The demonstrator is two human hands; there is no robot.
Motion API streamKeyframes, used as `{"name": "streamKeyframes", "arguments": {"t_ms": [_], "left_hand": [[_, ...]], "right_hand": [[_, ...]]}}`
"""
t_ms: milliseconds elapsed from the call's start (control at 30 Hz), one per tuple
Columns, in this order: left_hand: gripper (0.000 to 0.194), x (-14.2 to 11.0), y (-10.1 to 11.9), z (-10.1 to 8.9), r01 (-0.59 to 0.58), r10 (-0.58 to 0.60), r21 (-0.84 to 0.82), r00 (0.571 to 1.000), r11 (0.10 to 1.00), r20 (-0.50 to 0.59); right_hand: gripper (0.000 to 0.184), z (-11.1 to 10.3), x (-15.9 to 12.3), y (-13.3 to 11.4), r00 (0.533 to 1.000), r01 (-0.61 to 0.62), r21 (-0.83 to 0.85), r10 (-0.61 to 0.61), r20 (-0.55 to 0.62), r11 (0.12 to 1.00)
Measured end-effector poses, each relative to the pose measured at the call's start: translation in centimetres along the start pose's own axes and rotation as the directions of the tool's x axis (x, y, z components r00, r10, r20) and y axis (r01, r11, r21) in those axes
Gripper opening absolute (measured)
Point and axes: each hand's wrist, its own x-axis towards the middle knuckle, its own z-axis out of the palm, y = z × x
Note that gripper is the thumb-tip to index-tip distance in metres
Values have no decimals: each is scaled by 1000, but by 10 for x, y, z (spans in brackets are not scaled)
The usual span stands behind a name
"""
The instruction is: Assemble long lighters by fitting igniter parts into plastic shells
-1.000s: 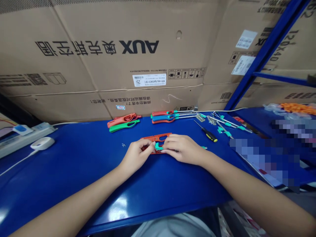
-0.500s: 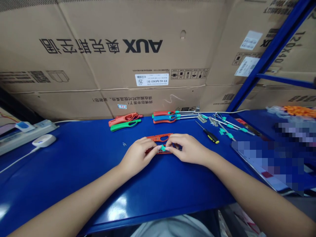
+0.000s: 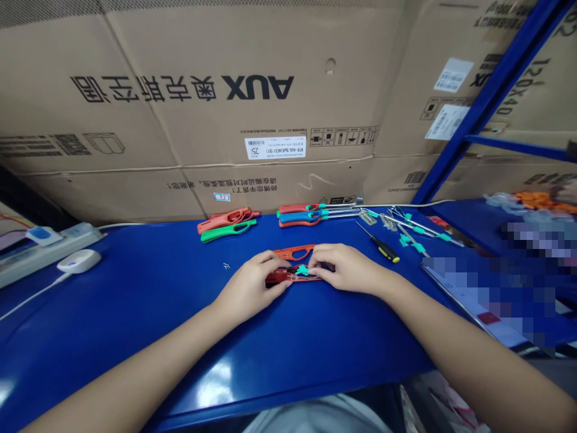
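On the table in front of me lies a red lighter housing half [image 3: 278, 276], open side up, with small parts and a thin wire inside it. My left hand [image 3: 255, 279] grips its left end between thumb and fingers. A teal plastic trigger piece [image 3: 302, 270] rests in the middle of the housing. My right hand [image 3: 349, 269] has its thumb and fingertip pinched at the trigger's right edge, covering the housing's right end. Just behind lies an orange lighter housing half [image 3: 295, 252], partly hidden by both hands.
Red and green lighter housings [image 3: 228, 231] lie at back left. Several assembled stick lighters [image 3: 300, 216] lie behind my hands. To the right are a screwdriver [image 3: 384, 248] and metal rods with teal pieces [image 3: 419, 230]. A power strip [image 3: 54, 249] stands at far left, a cardboard wall [image 3: 180, 132] behind.
The teal trigger piece, pinched by both hands before, now sits lower in the red housing. My left fingers have moved off it to the housing's left end and edge.
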Motion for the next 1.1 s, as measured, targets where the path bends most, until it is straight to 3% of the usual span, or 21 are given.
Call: {"name": "streamKeyframes", "arguments": {"t_ms": [267,533,933,1100], "left_hand": [[24,1,2,0,-43,43,72,999,996,-4],[25,-1,2,10,41,-42,-144,999,989,-6],[24,0,4,11,61,-49,-217,997,974,63],[24,0,6,11,78,-62,-223,995,972,79]], "right_hand": [[10,-6,-2,-3,997,27,-128,-18,73,991],[12,-9,-4,-9,987,63,-221,-27,160,973],[21,-4,-2,-15,963,256,-359,-205,176,898],[19,-7,-3,-16,970,205,-271,-158,188,940]]}}
